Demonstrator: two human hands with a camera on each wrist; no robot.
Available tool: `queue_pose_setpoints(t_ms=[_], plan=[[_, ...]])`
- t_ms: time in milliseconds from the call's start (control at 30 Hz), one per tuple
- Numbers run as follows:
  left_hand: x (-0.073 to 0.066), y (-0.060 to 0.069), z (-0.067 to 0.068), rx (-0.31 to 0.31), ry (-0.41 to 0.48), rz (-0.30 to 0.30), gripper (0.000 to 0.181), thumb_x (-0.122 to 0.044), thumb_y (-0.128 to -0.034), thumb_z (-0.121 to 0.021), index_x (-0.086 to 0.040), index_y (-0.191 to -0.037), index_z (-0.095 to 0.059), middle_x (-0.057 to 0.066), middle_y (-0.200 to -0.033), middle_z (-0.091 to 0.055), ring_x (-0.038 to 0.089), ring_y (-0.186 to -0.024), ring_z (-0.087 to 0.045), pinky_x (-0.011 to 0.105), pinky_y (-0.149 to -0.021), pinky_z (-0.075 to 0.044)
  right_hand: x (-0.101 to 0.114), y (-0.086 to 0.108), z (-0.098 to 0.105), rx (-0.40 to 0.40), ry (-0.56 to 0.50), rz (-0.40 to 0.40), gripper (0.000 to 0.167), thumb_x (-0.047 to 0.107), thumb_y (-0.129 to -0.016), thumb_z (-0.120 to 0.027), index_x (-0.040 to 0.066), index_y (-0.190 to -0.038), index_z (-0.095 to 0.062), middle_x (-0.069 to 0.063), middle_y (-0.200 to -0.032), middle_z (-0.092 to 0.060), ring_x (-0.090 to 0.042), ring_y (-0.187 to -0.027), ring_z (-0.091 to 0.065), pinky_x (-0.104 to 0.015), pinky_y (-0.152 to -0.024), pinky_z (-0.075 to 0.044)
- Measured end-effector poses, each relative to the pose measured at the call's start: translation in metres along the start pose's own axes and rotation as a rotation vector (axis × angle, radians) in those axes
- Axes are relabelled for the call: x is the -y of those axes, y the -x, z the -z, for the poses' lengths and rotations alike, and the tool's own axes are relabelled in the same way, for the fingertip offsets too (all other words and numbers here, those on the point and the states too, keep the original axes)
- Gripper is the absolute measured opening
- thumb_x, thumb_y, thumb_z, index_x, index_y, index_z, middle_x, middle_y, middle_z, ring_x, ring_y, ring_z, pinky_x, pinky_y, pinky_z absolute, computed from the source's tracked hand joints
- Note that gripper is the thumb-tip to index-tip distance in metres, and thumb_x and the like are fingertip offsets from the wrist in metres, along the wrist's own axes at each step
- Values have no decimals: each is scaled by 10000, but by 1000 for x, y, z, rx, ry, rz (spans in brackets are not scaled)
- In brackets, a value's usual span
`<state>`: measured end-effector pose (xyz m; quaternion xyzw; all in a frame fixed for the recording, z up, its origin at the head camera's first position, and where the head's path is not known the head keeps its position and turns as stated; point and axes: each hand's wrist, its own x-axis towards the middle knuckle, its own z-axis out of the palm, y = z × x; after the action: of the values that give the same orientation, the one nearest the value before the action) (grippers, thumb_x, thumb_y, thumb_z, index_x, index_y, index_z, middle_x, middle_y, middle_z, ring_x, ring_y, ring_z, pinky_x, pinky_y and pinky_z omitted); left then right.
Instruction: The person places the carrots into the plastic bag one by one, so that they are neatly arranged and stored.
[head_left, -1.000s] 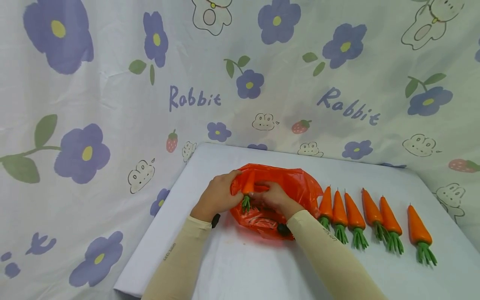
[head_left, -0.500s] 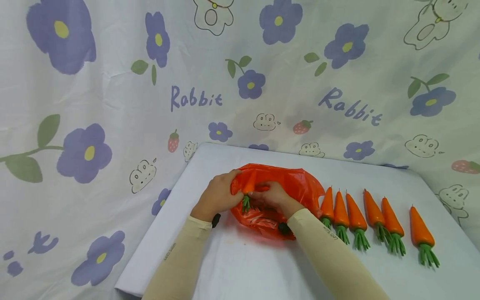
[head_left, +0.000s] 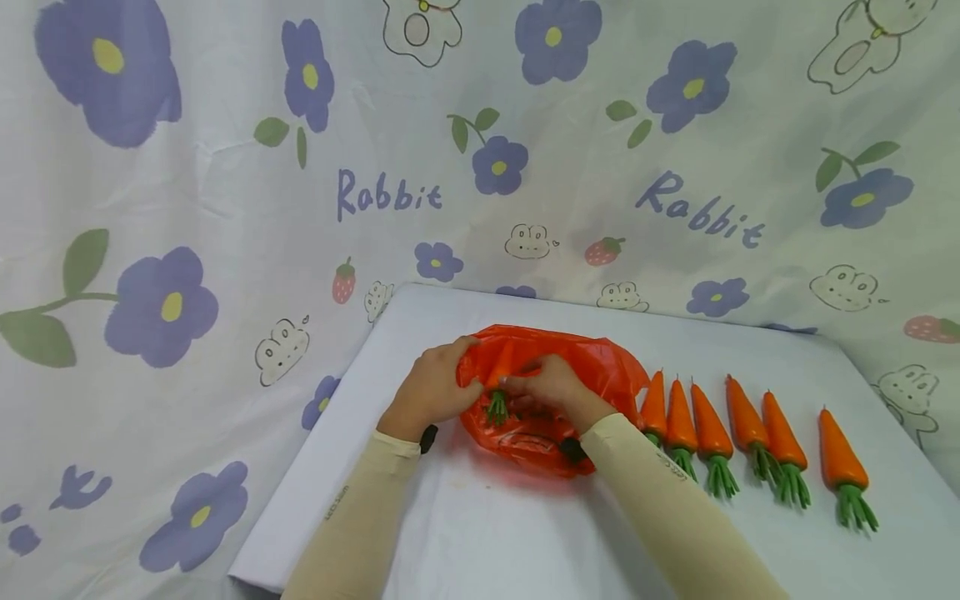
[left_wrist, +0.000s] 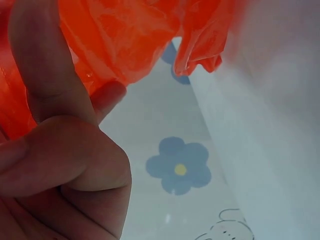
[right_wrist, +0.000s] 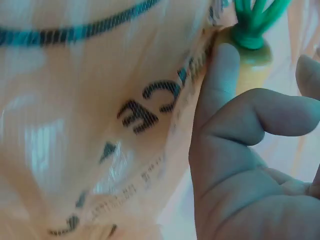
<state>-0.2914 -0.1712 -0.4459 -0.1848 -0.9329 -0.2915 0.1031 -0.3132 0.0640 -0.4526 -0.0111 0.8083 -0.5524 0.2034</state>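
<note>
My left hand [head_left: 431, 387] grips the left rim of a red plastic bag [head_left: 611, 371], with its fingers at the back edge and thumb nearer the front. The left wrist view shows digits against the crumpled plastic [left_wrist: 130, 35]. A carrot [head_left: 501, 367] with a green leafy end lies tilted in the bag mouth, its orange tip away from me. My right hand [head_left: 558, 392] reaches into the mouth beside it. In the right wrist view one extended digit touches the carrot [right_wrist: 255, 65] just below its leaves, and another finger is bent apart from it. Printed lettering shows on the bag wall.
To the right of the bag, several carrots [head_left: 710, 425] lie in a row on the white table [head_left: 517, 542], leaves toward me. One carrot [head_left: 842, 450] lies apart at the far right. A flower-printed curtain [head_left: 285, 225] hangs behind and left of the table.
My right hand has shifted slightly up and away from me at the carrot. The carrot in the bag has moved a little to the right. My left hand stays on the rim.
</note>
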Motion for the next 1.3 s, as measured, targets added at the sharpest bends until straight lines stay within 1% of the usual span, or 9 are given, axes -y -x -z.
queue_pose_setpoints(t_ms=[133,233,467,633,833,933,1067,1133,1300], plan=[[1,-2,3,3,6,-4,608,-261,-874,-716,-148,-1458,-591,27,-1211,-710,238,-995,-664,428,-858,-612,7,6,5,-45,109,-2,795,404,-882,-863,-53,-1438,-526,-116,-1054,-746,-269,-839,-784,-405,-886,-619],[1,-3,5,-4,2,-4,603,-250,-873,-720,-151,-1455,-593,27,-1221,-711,248,-1015,-668,444,-880,-606,12,12,9,-58,198,6,776,414,-877,-866,-30,-1430,-552,-97,-1089,-717,-243,-833,-778,-415,-888,-616],[1,-6,5,-12,-4,-4,614,-289,-872,-706,-154,-1459,-590,37,-1226,-712,260,-1031,-672,462,-887,-610,22,37,24,-108,436,149,686,482,-859,-859,57,-1364,-673,-78,-1252,-702,-238,-1058,-674,-439,-888,-612],[0,-8,4,-14,-9,-16,611,-288,-865,-711,-166,-1453,-599,29,-1209,-716,257,-1019,-669,457,-870,-611,23,68,49,-119,475,247,651,479,-876,-846,130,-1395,-664,-56,-1249,-712,-234,-1136,-679,-438,-893,-615],[0,-9,6,-1,-21,-16,611,-308,-866,-713,-192,-1456,-608,27,-1251,-712,266,-1048,-668,461,-879,-612,19,113,80,-145,482,383,581,450,-894,-839,175,-1376,-666,7,-1218,-726,-225,-1087,-712,-452,-911,-611],[1,-8,6,-14,-28,-14,594,-321,-880,-711,-205,-1454,-612,20,-1246,-714,260,-1033,-667,450,-876,-608,12,134,93,-166,451,407,550,434,-905,-834,191,-1368,-663,0,-1224,-730,-219,-1050,-722,-409,-870,-626],[3,-4,6,-28,-26,-8,566,-305,-893,-711,-194,-1442,-625,12,-1185,-724,238,-955,-654,412,-814,-605,-3,157,109,-214,443,424,547,418,-912,-832,149,-1361,-671,-23,-1213,-738,-200,-1024,-728,-314,-762,-634],[3,-1,6,-26,-25,-7,559,-297,-900,-710,-188,-1442,-624,13,-1176,-725,231,-942,-647,402,-803,-603,-11,166,117,-239,443,424,543,416,-911,-835,138,-1350,-678,-26,-1201,-743,-191,-1000,-738,-288,-716,-631],[4,0,4,-31,-26,-16,544,-294,-908,-715,-183,-1434,-626,30,-1201,-722,234,-962,-650,411,-821,-607,-33,178,139,-289,440,427,518,396,-921,-828,141,-1347,-679,-37,-1184,-750,-168,-970,-749,-284,-716,-625]])
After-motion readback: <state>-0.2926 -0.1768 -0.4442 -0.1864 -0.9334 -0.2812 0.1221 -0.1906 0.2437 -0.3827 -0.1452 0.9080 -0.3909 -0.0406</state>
